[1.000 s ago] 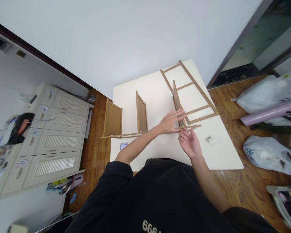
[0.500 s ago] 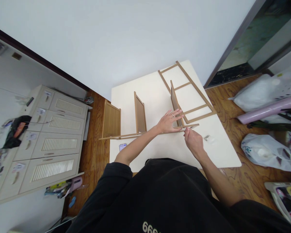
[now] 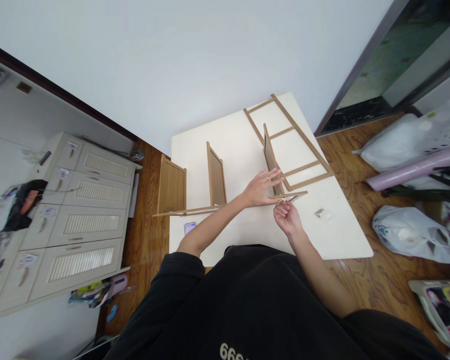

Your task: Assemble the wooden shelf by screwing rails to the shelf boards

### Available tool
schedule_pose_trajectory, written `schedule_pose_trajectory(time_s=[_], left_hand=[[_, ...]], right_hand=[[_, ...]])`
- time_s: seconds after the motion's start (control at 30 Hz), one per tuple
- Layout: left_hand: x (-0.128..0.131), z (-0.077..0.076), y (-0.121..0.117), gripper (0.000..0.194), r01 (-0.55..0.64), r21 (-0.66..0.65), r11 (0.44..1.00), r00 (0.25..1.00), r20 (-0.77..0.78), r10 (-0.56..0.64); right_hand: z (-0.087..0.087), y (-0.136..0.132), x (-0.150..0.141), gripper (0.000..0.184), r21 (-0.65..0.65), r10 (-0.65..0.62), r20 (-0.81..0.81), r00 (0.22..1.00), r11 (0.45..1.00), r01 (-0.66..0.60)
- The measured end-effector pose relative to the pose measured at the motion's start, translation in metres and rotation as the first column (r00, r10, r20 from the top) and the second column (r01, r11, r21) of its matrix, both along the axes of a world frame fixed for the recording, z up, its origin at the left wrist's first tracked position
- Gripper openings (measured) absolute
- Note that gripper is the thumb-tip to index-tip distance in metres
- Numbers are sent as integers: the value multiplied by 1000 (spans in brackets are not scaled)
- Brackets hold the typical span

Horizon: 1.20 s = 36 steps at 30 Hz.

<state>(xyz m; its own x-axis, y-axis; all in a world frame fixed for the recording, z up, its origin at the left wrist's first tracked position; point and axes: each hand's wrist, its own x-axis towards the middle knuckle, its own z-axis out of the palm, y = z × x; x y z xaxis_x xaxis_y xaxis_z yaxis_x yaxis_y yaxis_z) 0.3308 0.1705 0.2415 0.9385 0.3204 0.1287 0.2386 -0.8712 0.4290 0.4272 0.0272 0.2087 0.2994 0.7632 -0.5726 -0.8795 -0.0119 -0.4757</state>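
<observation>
My left hand (image 3: pixel 260 190), fingers spread, rests against the near end of an upright wooden shelf board (image 3: pixel 270 155), where the board meets a wooden side frame (image 3: pixel 200 210). Just below that joint my right hand (image 3: pixel 288 216) is closed, fingertips pinched together at the frame's outer side. A small, thin thing seems to be between them, too small to name. Two more shelf boards, a middle one (image 3: pixel 216 175) and a left one (image 3: pixel 172 185), stand up from the same side frame. Beyond the right board, a second wooden frame (image 3: pixel 300 127) with crossbars lies flat.
Everything stands on a white table (image 3: pixel 243 225) against the wall. A phone (image 3: pixel 189 228) lies at its near left, a small clear plastic bag (image 3: pixel 324 215) at the right. A cabinet (image 3: pixel 86 210) is at left; plastic bags (image 3: pixel 412 232) and a lilac roll (image 3: pixel 416 167) are at right.
My right hand has turned about the joint, its knuckles rolling over so the curled fingers now face up, and has shifted slightly left. My left hand and the wooden parts have stayed put.
</observation>
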Motion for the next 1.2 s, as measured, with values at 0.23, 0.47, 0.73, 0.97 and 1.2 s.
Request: schedule_pose_trajectory(time_s=[0.23,0.47,0.73,0.97,1.2], left_hand=[[0,-1,1,76,3,-14,1000,1000,-7,-3],[0,-2,1,78,-9,0,1000,1000,9,9],[0,-6,1,77,-8,-7,1000,1000,8,8],[0,-3,-1,77,-13,5,1000,1000,8,13],[0,-4,-1,78,-24,-5,1000,1000,15,24]], right_hand=[[-10,-2,0,23,-43,92,-36,995,995,-93],[-28,-14,-12,37,-352,243,882,404,909,222],[-32,-35,3,36,-312,321,925,-202,947,73],[-19,-27,22,34,-356,360,893,-271,932,65],[-19,-26,32,37,-397,378,859,-344,917,16]])
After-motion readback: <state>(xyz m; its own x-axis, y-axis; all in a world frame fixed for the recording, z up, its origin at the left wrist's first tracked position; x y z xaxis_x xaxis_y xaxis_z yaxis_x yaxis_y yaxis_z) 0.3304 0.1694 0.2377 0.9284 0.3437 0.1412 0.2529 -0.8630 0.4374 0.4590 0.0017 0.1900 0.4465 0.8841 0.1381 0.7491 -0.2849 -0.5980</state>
